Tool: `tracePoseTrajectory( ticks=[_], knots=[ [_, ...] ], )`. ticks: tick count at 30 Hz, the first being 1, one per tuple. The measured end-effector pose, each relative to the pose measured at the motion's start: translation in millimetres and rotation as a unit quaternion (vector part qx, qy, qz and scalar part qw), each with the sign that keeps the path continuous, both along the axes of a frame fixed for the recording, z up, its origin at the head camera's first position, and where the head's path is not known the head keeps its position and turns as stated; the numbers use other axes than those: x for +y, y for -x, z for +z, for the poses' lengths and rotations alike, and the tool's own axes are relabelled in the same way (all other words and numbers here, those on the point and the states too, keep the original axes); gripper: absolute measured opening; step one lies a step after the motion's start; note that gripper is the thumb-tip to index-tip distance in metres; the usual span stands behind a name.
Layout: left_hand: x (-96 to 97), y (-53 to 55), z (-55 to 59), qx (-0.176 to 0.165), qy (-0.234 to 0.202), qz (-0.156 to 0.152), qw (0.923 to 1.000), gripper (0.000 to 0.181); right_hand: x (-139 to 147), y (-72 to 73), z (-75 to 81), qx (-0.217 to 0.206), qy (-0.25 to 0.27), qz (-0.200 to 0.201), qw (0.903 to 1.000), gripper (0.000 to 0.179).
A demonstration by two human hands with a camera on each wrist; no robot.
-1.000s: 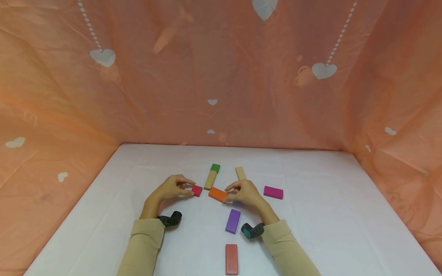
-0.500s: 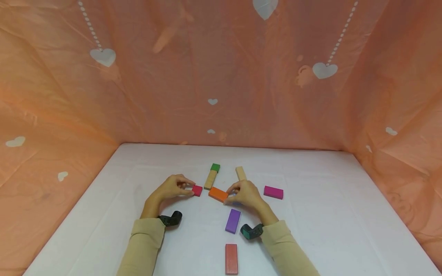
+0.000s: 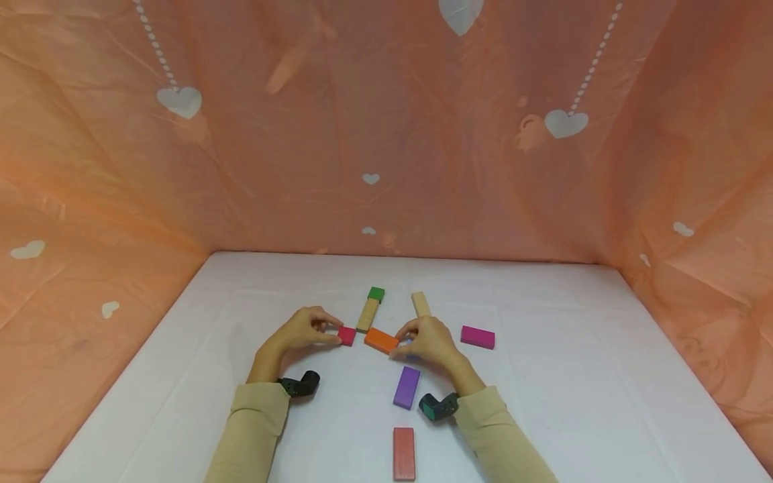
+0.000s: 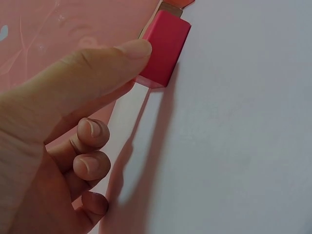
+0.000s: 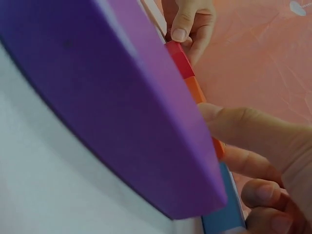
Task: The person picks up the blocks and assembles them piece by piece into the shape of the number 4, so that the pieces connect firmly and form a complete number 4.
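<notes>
My left hand (image 3: 302,329) pinches a small red block (image 3: 347,336) between thumb and index finger; in the left wrist view this red block (image 4: 168,46) is gripped near its close end, other fingers curled. Just right of it lies an orange block (image 3: 381,341), slanted. The thumb and index finger of my right hand (image 3: 431,341) grip its right end. A blue block (image 5: 224,209) sits below that hand, mostly covered in the head view. Closest to the right wrist camera, a purple block (image 5: 112,107) hides part of the orange one.
Behind the orange block lies a tan block (image 3: 367,315) with a green block (image 3: 376,294) at its far end. Another tan block (image 3: 420,303) is partly behind my right hand. A magenta block (image 3: 478,337) lies right, a coral-red block (image 3: 404,454) near the front of the white table (image 3: 574,376).
My left hand has shifted the red block slightly right, closer to the orange block. My right hand has moved only a little, still holding the orange block's end.
</notes>
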State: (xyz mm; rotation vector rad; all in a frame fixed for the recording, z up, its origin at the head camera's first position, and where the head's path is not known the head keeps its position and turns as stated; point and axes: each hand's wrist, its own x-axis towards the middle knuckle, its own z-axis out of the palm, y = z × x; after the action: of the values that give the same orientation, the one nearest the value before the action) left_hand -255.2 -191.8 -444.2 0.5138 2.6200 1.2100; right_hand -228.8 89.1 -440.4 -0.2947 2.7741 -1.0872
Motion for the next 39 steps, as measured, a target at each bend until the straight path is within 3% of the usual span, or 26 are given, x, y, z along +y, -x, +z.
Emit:
tracePoseTrajectory(
  ticks=[8,24,39],
  knots=[
    [1.8,1.7,-1.2,-0.007,-0.013,-0.006,0.9999,0.031,1.3,0.7,1.9,-0.004,-0.005,-0.006,1.0000,0.028],
    [8.8,-0.4,0.6,-0.005,0.002,-0.007,1.0000,0.030,8.0,2.0,4.7,-0.001,-0.015,0.013,0.9998,0.031],
    [12.8,-1.8,0.2,-0.007,0.001,-0.005,1.0000,0.028,9.6,4.0,1.8,-0.015,0.021,0.008,0.9996,0.029]
  ],
)
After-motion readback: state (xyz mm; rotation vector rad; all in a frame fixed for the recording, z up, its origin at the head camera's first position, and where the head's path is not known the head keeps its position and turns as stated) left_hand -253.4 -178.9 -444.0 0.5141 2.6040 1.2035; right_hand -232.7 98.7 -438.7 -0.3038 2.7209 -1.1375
